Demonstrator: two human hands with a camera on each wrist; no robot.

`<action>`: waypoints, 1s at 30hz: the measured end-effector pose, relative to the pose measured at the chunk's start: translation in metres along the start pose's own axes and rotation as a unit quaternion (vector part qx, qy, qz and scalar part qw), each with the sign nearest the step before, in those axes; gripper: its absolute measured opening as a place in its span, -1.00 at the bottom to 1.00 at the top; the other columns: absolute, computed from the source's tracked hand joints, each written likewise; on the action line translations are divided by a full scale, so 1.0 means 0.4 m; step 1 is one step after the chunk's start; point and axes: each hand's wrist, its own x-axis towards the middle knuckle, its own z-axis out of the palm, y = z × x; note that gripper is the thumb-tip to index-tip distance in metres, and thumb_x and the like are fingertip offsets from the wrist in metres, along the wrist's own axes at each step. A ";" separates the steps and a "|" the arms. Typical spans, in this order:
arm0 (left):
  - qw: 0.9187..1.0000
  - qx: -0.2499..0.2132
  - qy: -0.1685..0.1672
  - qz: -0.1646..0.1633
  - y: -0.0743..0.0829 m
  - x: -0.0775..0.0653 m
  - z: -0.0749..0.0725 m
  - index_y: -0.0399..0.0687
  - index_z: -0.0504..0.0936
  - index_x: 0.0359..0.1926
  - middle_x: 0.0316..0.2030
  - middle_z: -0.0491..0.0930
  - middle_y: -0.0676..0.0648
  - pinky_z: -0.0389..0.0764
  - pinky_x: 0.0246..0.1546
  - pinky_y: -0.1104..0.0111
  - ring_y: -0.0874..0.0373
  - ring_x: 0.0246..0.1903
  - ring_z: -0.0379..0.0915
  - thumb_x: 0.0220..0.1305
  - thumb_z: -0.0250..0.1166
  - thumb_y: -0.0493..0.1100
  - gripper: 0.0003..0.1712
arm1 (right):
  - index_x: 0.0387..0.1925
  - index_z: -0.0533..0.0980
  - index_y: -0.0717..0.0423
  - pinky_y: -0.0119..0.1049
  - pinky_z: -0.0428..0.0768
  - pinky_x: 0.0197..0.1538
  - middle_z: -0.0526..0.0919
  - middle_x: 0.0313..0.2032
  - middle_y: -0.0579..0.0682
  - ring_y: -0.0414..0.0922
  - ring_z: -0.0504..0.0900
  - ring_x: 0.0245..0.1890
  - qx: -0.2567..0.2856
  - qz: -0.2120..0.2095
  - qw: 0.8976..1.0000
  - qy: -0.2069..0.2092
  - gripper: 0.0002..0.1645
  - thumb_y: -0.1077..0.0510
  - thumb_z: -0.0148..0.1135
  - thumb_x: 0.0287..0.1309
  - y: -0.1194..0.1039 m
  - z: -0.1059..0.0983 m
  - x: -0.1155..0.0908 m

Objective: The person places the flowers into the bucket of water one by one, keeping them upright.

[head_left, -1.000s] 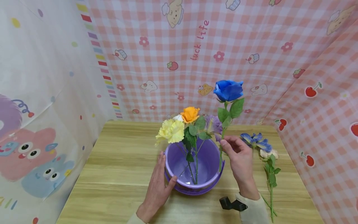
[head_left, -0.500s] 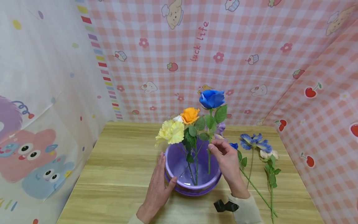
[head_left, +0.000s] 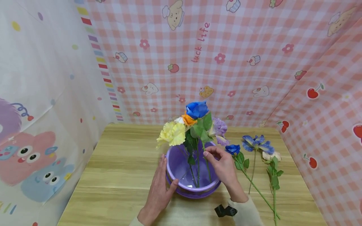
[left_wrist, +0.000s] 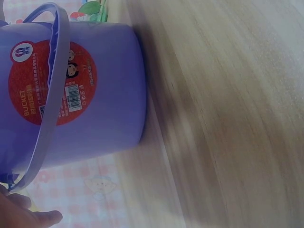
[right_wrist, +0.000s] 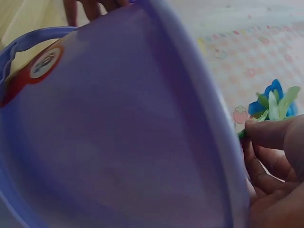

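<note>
A blue rose [head_left: 197,110] stands nearly upright over the purple bucket [head_left: 195,189], its lower stem inside. My right hand [head_left: 226,166] pinches that stem between thumb and fingers, just above the right rim. Flat along the bucket's left side lies my left hand [head_left: 159,192], fingers straight and thumb at the rim. The bucket also holds a yellow flower [head_left: 171,134], an orange rose [head_left: 188,120], a small white bloom [head_left: 179,120] and a ruffled purple flower [head_left: 219,126]. In the left wrist view, a red label [left_wrist: 28,85] and a carrying handle [left_wrist: 58,61] show on the bucket.
Right of the bucket on the wooden table [head_left: 121,175] lie another blue rose [head_left: 233,149], a blue ruffled flower [head_left: 258,143] and a cream flower [head_left: 271,156]. Checked cloth [head_left: 135,75] hangs behind and at right. A black device [head_left: 225,211] sits at my right wrist.
My right hand has moved left and slightly down, carrying the blue rose from the right rim to inside the bucket. The second blue rose on the table is uncovered. The left hand stays put.
</note>
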 end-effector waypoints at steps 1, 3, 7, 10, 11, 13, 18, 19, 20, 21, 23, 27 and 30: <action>1.000 0.001 0.000 0.000 0.000 0.001 0.000 -0.19 0.01 0.64 0.60 0.03 -0.28 -0.15 0.56 0.39 -0.21 0.54 0.04 0.57 -0.10 0.38 -0.04 | -0.19 0.72 0.18 -0.46 0.64 -0.27 0.76 -0.32 0.01 -0.20 0.68 -0.34 -0.018 -0.002 1.000 0.003 -0.88 0.22 0.44 0.27 0.000 0.002 -0.001; 1.000 0.001 0.001 0.002 0.000 0.002 0.000 -0.19 0.01 0.64 0.60 0.03 -0.27 -0.16 0.56 0.39 -0.26 0.53 0.06 0.57 -0.11 0.38 -0.04 | -0.20 0.73 0.16 -0.45 0.62 -0.31 0.76 -0.35 -0.03 -0.19 0.67 -0.36 -0.042 -0.005 0.999 0.009 -0.88 0.19 0.46 0.27 0.000 0.006 -0.002; 1.000 -0.002 0.002 0.005 -0.001 0.002 0.001 -0.20 0.02 0.64 0.60 0.02 -0.27 -0.16 0.57 0.40 -0.28 0.52 0.08 0.57 -0.10 0.37 -0.05 | -0.22 0.73 0.16 -0.44 0.60 -0.36 0.76 -0.38 -0.04 -0.17 0.66 -0.40 -0.065 -0.003 0.998 0.015 -0.89 0.21 0.47 0.24 -0.003 0.011 -0.002; 1.000 -0.002 0.002 0.006 -0.002 0.000 0.002 -0.21 0.02 0.63 0.60 0.03 -0.27 -0.17 0.57 0.41 -0.30 0.51 0.09 0.57 -0.11 0.37 -0.05 | -0.23 0.73 0.17 -0.43 0.60 -0.36 0.76 -0.39 -0.04 -0.17 0.66 -0.40 -0.086 -0.004 0.996 0.012 -0.89 0.21 0.47 0.23 -0.002 0.016 0.001; 1.000 -0.001 0.003 0.007 -0.002 0.000 0.002 -0.22 0.02 0.63 0.60 0.03 -0.28 -0.17 0.57 0.41 -0.30 0.51 0.09 0.58 -0.11 0.37 -0.05 | -0.23 0.73 0.16 -0.43 0.60 -0.37 0.75 -0.39 -0.04 -0.18 0.65 -0.41 -0.097 -0.006 0.995 0.011 -0.89 0.21 0.47 0.23 -0.002 0.017 0.003; 1.000 0.000 0.005 0.008 -0.003 -0.001 0.002 -0.23 0.03 0.63 0.60 0.04 -0.29 -0.17 0.57 0.42 -0.31 0.50 0.10 0.58 -0.11 0.37 -0.05 | -0.25 0.74 0.15 -0.42 0.60 -0.37 0.75 -0.41 -0.06 -0.19 0.65 -0.42 -0.119 -0.012 0.993 0.007 -0.90 0.20 0.48 0.21 0.000 0.020 0.006; 1.000 -0.005 0.005 0.008 -0.003 -0.002 0.001 -0.23 0.03 0.63 0.60 0.02 -0.27 -0.19 0.57 0.43 -0.36 0.48 0.11 0.58 -0.09 0.35 -0.06 | -0.28 0.75 0.11 -0.37 0.62 -0.40 0.77 -0.42 -0.10 -0.22 0.67 -0.45 -0.158 -0.022 0.987 -0.007 -0.91 0.18 0.49 0.19 0.000 0.027 0.011; 1.000 -0.006 0.004 0.007 -0.002 -0.001 0.001 -0.23 0.02 0.63 0.61 0.01 -0.27 -0.19 0.57 0.44 -0.37 0.48 0.11 0.58 -0.08 0.34 -0.06 | -0.28 0.75 0.10 -0.35 0.63 -0.39 0.77 -0.42 -0.11 -0.23 0.68 -0.45 -0.163 -0.023 0.986 -0.009 -0.91 0.17 0.49 0.19 -0.002 0.029 0.011; 1.000 -0.006 0.003 0.006 -0.002 -0.002 0.001 -0.22 0.02 0.63 0.61 0.01 -0.26 -0.19 0.57 0.44 -0.37 0.48 0.11 0.58 -0.08 0.34 -0.07 | -0.29 0.76 0.10 -0.34 0.63 -0.38 0.77 -0.42 -0.11 -0.23 0.68 -0.45 -0.168 -0.022 0.986 -0.012 -0.91 0.17 0.49 0.19 -0.003 0.030 0.012; 1.000 -0.006 0.003 0.005 -0.002 -0.002 0.000 -0.22 0.02 0.63 0.61 0.01 -0.26 -0.19 0.57 0.44 -0.37 0.48 0.11 0.58 -0.07 0.33 -0.07 | -0.30 0.76 0.09 -0.32 0.64 -0.37 0.77 -0.43 -0.13 -0.23 0.68 -0.45 -0.173 -0.020 0.985 -0.014 -0.91 0.15 0.49 0.19 -0.004 0.032 0.012; 1.000 -0.006 0.002 0.004 -0.002 -0.001 0.000 -0.21 0.02 0.63 0.61 0.01 -0.26 -0.18 0.57 0.43 -0.35 0.49 0.10 0.58 -0.07 0.33 -0.07 | -0.32 0.76 0.07 -0.30 0.64 -0.35 0.77 -0.44 -0.15 -0.23 0.68 -0.45 -0.185 -0.019 0.982 -0.018 -0.92 0.14 0.50 0.18 -0.006 0.035 0.015; 1.000 -0.005 0.002 0.004 -0.002 0.000 0.000 -0.21 0.02 0.64 0.59 0.04 -0.30 -0.18 0.57 0.42 -0.30 0.51 0.07 0.58 -0.07 0.33 -0.07 | -0.34 0.76 0.07 -0.30 0.60 -0.38 0.75 -0.47 -0.16 -0.25 0.64 -0.48 -0.200 -0.017 0.979 -0.029 -0.93 0.15 0.50 0.17 -0.007 0.042 0.021; 1.000 -0.005 0.002 0.004 -0.002 0.000 0.000 -0.20 0.01 0.64 0.59 0.05 -0.32 -0.17 0.57 0.41 -0.30 0.52 0.07 0.58 -0.06 0.33 -0.07 | -0.34 0.76 0.07 -0.31 0.58 -0.42 0.74 -0.47 -0.15 -0.27 0.60 -0.51 -0.209 -0.017 0.977 -0.039 -0.94 0.16 0.50 0.17 -0.010 0.047 0.028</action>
